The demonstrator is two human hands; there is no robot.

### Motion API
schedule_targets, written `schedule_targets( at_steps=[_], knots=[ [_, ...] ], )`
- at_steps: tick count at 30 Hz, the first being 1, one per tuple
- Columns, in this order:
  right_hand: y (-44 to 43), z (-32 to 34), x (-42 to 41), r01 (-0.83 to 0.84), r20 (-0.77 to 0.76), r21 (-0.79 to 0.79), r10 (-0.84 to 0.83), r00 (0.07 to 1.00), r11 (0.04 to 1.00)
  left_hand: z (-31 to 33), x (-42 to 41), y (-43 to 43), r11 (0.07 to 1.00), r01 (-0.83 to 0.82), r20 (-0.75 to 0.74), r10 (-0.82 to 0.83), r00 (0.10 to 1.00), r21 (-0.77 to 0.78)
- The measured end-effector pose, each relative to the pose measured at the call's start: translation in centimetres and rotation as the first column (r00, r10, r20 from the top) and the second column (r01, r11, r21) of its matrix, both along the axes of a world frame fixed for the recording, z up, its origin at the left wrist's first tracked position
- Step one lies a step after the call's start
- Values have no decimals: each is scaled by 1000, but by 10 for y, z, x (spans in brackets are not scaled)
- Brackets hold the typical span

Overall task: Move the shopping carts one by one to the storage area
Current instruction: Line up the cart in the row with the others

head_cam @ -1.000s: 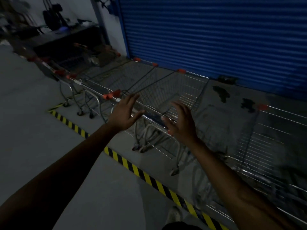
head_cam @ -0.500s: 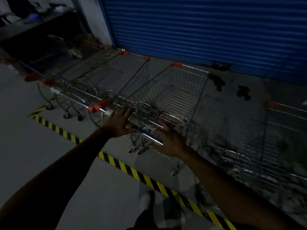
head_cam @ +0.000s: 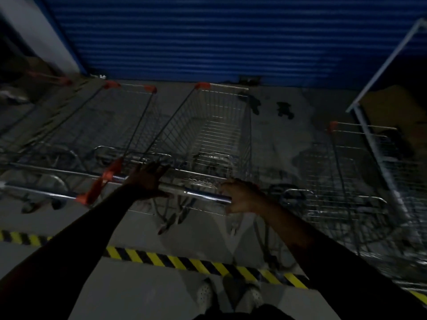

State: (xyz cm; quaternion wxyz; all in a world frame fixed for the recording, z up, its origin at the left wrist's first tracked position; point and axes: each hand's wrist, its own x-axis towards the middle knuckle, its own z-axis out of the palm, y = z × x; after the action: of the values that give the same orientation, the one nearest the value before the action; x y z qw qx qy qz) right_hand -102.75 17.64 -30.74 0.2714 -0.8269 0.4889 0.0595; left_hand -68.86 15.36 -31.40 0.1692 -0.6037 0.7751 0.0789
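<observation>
Head view: the scene is dim. The cart (head_cam: 219, 135) stands in the middle of a row, beyond the striped tape (head_cam: 184, 262) on the floor (head_cam: 288, 144), with its nose toward the blue shutter (head_cam: 208, 38). Its handle (head_cam: 196, 192) lies across the near end, just in front of the person.

The left hand (head_cam: 147, 179) lies on the left part of the handle with fingers stretched forward over the bar, not visibly wrapped round it. The right hand (head_cam: 240, 198) has its fingers curled round the right end of the handle.

The step in hand looks like taking hold of this one cart to move it. The grip seems only half made. The next move likely calls for the left hand to close on the bar, then a straight roll along the cart's own line so it stays clear of its neighbours.

Around it, the left carts (head_cam: 129, 125) stand very close, and one red handle end (head_cam: 111, 172) sits just beside the left hand, so a snag there is possible. The right cart (head_cam: 346, 169) stands a little apart, with a white frame (head_cam: 381, 77) leaning beyond it. Dark stains (head_cam: 284, 109) mark the floor near the shutter. The person's shoes (head_cam: 205, 294) stand on the near side of the tape.
</observation>
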Motion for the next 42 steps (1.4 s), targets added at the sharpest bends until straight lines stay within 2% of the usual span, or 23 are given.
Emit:
schedule_targets(
  at_steps=[7,11,16,23,26,32,34,37,42],
  knots=[
    [-39,11,-31,136,-76,-9,-136,988,991,-3,-36,-51,1000,22,-86,-22,996,-11],
    [-60,6,-57,198,-75,-52,-201,977,979,-11,-59,-75,997,45,-69,-49,996,-62],
    [-83,2,-94,222,-52,-72,-226,973,972,-11,-97,-94,996,40,-94,-48,994,-80],
    [-102,1,-153,222,-36,-120,-228,973,968,-11,-156,-106,975,18,-204,-64,977,-221],
    [-105,2,-175,221,-54,-88,-226,973,971,-4,-183,-104,986,20,-147,-45,988,-168],
    [-92,-3,-194,185,-110,-133,-200,974,974,-9,-195,-96,939,233,26,-234,972,-252],
    [-82,-6,-193,185,-123,-156,-205,971,970,-11,-193,-88,933,240,25,-242,970,-268],
    [-65,-6,-188,194,-130,-168,-217,967,966,-14,-187,-77,969,183,-11,-188,982,-164],
    [-26,0,-185,218,-81,-136,-230,970,966,-17,-186,-38,919,233,-18,-251,968,-317]
  ],
)
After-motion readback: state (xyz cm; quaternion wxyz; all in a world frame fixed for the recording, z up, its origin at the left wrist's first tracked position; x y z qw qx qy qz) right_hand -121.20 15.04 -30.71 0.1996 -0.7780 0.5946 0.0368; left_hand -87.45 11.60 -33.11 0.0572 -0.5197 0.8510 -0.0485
